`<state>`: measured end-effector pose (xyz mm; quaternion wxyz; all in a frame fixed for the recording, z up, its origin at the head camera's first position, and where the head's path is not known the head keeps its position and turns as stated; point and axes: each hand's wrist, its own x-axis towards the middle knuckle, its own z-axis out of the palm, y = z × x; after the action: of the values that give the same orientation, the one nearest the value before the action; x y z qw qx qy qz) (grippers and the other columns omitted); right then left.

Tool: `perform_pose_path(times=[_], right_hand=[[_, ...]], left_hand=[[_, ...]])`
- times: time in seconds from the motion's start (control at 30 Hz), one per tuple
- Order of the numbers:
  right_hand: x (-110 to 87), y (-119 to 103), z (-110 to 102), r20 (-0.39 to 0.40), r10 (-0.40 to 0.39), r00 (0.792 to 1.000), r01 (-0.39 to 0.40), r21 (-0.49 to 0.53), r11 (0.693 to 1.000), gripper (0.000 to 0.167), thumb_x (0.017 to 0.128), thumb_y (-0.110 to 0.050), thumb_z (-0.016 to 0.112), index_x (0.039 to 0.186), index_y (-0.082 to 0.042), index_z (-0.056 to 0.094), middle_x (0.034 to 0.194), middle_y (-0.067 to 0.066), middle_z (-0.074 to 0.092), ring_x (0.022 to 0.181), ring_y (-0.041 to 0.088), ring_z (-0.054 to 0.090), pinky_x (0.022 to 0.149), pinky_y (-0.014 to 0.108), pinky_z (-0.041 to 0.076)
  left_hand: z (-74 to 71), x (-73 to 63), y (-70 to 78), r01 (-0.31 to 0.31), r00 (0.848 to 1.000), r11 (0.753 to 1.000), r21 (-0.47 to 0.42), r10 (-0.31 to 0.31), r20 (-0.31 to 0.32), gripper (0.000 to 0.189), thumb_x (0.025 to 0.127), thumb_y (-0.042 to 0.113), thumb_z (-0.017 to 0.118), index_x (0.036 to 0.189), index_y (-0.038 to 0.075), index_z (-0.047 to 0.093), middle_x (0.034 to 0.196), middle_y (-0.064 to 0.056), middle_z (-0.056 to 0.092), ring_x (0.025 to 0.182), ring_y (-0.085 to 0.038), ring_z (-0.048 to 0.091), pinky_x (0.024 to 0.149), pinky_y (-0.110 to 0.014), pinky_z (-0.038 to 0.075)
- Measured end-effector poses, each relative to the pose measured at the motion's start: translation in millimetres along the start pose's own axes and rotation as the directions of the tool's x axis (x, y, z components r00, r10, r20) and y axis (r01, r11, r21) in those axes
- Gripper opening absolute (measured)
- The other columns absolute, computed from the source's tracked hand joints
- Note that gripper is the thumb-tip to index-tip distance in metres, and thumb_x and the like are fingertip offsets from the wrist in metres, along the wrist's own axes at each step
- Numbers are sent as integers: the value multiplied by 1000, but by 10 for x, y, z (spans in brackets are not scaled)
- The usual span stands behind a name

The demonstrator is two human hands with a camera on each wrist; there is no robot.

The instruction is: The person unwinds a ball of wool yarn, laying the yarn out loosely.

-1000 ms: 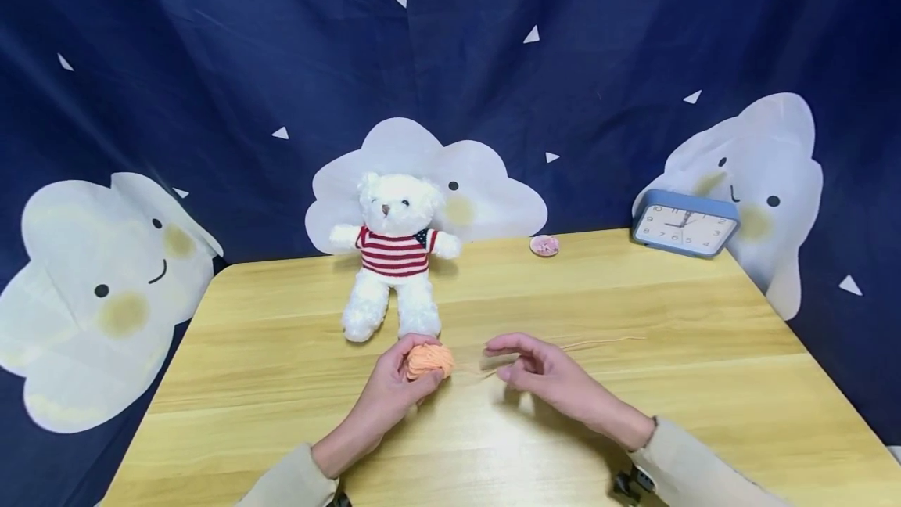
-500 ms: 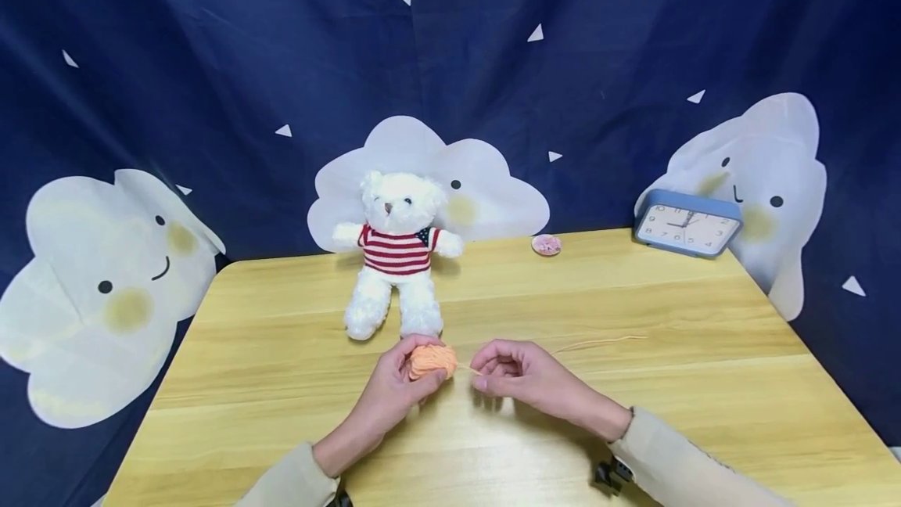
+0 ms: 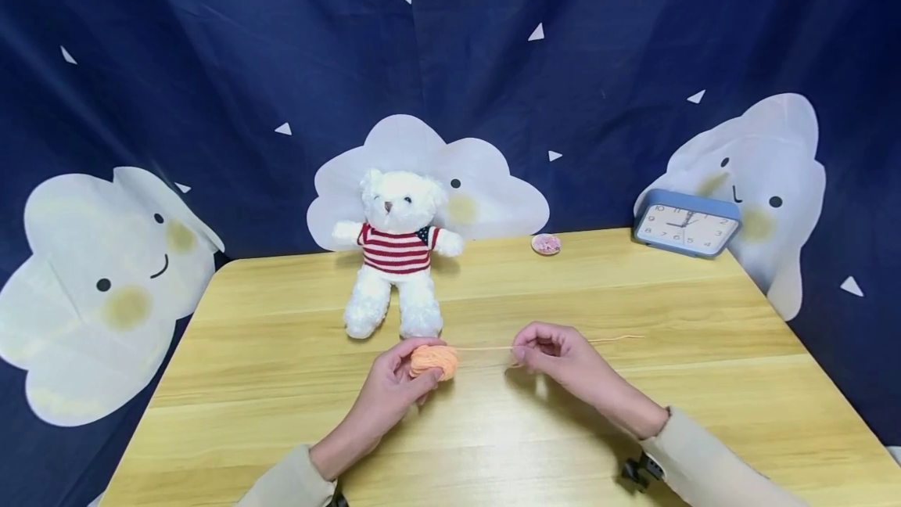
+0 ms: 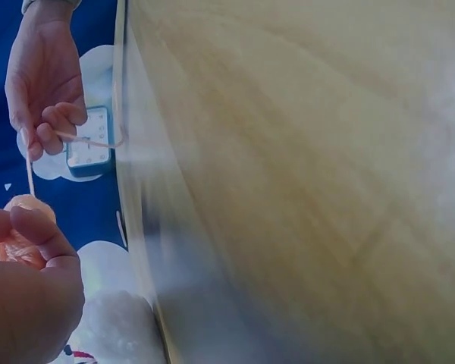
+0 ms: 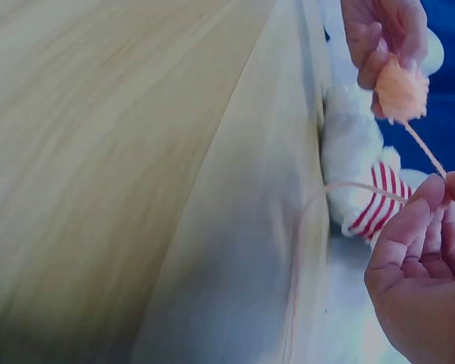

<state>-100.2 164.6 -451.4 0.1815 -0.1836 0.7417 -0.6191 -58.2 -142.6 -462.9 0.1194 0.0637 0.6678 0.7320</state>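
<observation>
My left hand (image 3: 393,386) holds a small peach-orange ball of yarn (image 3: 432,362) between thumb and fingers, raised over the table. From the ball a strand of yarn (image 3: 486,348) runs straight across to my right hand (image 3: 566,357), which pinches it between thumb and fingertips. Past the right hand the loose tail of the yarn (image 3: 619,338) trails to the right. The right wrist view shows the taut strand (image 5: 425,148) between the ball (image 5: 403,91) and my right fingertips, with the tail looping down toward the table.
A white teddy bear (image 3: 396,253) in a striped shirt sits behind the left hand. A small pink round item (image 3: 545,244) lies near the table's (image 3: 281,382) back edge. A blue clock (image 3: 686,223) stands at the back right corner. A dark blue cloud-print curtain (image 3: 479,61) hangs behind.
My right hand first closed in on the ball and pinched the strand, then drew away to the right, stretching the yarn straight. The left hand with the ball has barely moved.
</observation>
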Motion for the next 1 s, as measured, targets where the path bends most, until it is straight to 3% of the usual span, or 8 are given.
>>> perform_pose_path(times=[0.23,0.5,0.67,0.87,1.0], right_hand=[[-144,4,-214,-90,-8,996,7,-2,1000,20,106,-4,65,115,14,66,100,21,67,87,21,65,80,30,60],[-289,-1,-472,-179,14,984,-21,-36,999,20,106,-6,67,115,12,66,101,22,68,88,26,66,79,31,61],[-381,-2,-631,-235,-8,972,-7,-63,998,19,107,-5,67,114,12,65,95,16,68,83,21,65,75,30,60],[-454,45,-779,-280,-9,960,4,-19,1000,14,109,-3,64,112,11,66,96,10,70,82,16,63,74,27,60],[-479,90,-848,-300,-15,954,24,28,999,8,109,-1,63,108,1,71,96,7,72,82,14,64,74,25,60]], left_hand=[[-23,-20,-26,-25,998,999,-22,24,-54,44,98,-9,71,138,-18,56,108,-10,70,76,-9,60,61,-17,52],[-49,-22,-26,-41,995,999,-10,40,-88,40,97,-10,70,136,-14,60,106,-13,68,75,-10,59,61,-18,51],[-68,-24,-47,-80,994,997,-6,79,-80,38,96,-12,67,134,-16,59,108,-14,69,73,-9,58,60,-18,50],[-79,-29,-63,-94,993,996,-11,93,-72,41,97,-12,70,135,-16,57,112,-16,69,77,-10,58,58,-17,48],[-82,-37,-61,-78,993,997,5,78,-91,42,96,-11,71,136,-14,59,116,-17,68,91,-12,63,72,-18,56]])
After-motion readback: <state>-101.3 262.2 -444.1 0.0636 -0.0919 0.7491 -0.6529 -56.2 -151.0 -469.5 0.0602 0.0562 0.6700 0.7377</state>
